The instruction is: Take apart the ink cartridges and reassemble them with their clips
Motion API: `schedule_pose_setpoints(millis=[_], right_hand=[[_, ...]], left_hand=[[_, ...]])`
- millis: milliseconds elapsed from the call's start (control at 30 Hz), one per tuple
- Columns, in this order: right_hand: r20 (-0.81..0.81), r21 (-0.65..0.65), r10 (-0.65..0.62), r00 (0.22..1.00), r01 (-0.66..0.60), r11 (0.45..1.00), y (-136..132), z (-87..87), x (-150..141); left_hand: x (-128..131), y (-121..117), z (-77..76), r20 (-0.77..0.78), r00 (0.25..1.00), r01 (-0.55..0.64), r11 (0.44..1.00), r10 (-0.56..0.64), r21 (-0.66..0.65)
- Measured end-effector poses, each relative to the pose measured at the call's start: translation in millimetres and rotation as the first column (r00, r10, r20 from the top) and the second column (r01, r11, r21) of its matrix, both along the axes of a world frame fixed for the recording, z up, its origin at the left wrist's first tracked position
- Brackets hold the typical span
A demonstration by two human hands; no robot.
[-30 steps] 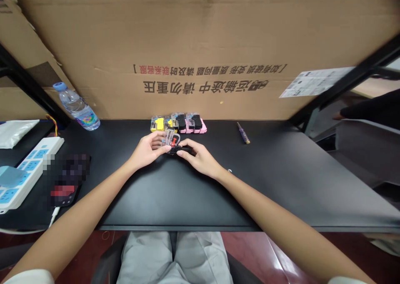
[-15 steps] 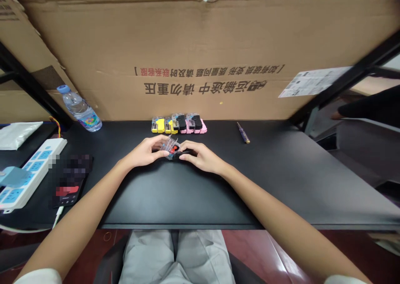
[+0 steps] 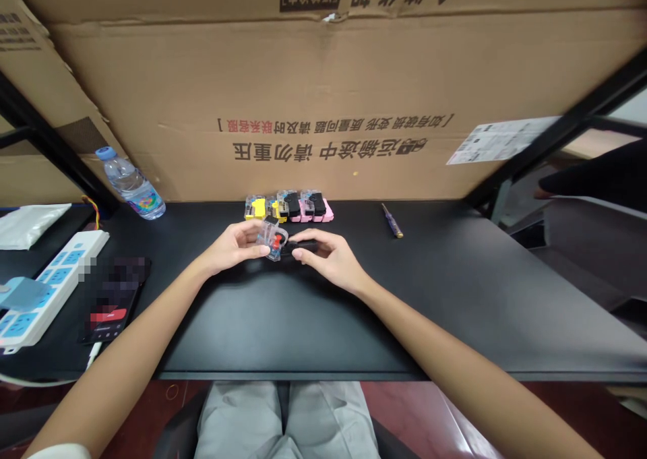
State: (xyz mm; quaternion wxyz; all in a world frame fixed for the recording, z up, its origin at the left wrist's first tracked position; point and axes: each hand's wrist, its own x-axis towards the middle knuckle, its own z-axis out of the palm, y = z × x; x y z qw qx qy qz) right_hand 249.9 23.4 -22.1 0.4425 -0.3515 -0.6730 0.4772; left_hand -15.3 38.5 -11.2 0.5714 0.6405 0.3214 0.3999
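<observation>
My left hand [image 3: 233, 249] has its fingers and thumb closed around a small clear plastic device [image 3: 271, 240] that shows a red part and some blue inside. From the other side, my right hand [image 3: 331, 260] pinches a black part [image 3: 303, 246] that reaches up against the clear device; whether the two are joined is hidden by my fingers. Just beyond my hands, several similar clear devices stand in a row against the cardboard: yellow ones [image 3: 259, 208] on the left, and ones with black and pink parts [image 3: 315, 206] on the right.
A thin screwdriver [image 3: 391, 221] lies on the black table [image 3: 303, 324] to the right. At the left are a water bottle [image 3: 132, 184], a white power strip [image 3: 55, 284], a phone [image 3: 114, 304] on a cable and a white packet [image 3: 31, 226]. Cardboard [image 3: 323, 75] walls the back.
The clear device has tilted in my left hand and come slightly nearer to me. My right hand has shifted a little right, so more of the black part shows.
</observation>
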Motion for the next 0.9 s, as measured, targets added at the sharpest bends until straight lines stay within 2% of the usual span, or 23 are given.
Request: schedule_pose_setpoints(millis=[100, 167, 267, 367, 500, 700, 900], right_hand=[[-0.066, -0.026, -0.131, 0.989, 0.13, 0.991, 4, -1.9, 0], [-0.106, -0.083, -0.167, 0.98, 0.158, 0.984, 8, -3.3, 0], [-0.117, -0.169, -0.177, 0.977, 0.156, 0.973, 11, -6.5, -1], [-0.085, -0.208, -0.162, 0.983, 0.142, 0.968, 9, -8.8, -5], [-0.069, -0.218, -0.137, 0.988, 0.12, 0.969, 6, -9.8, -10], [-0.073, -0.242, -0.154, 0.985, 0.132, 0.961, 8, -13.6, -10], [-0.044, -0.222, -0.191, 0.981, 0.177, 0.959, 7, -16.0, -10]], left_hand=[[3, 3, -5.2, 0.006, 0.988, -0.152, 0.988, 0.152, -0.006], [5, 4, -8.8, 0.005, 0.979, -0.203, 0.979, 0.203, -0.026], [8, 5, -13.2, 0.008, 0.982, -0.186, 0.981, 0.187, -0.057], [11, 4, -15.9, -0.002, 0.986, -0.165, 0.986, 0.165, -0.034], [16, 1, -20.1, -0.035, 0.987, -0.159, 0.987, 0.159, -0.007], [21, 0, -29.3, -0.034, 0.986, -0.164, 0.984, 0.162, -0.073], [22, 1, -29.1, 0.002, 0.982, -0.185, 0.974, 0.187, -0.128]])
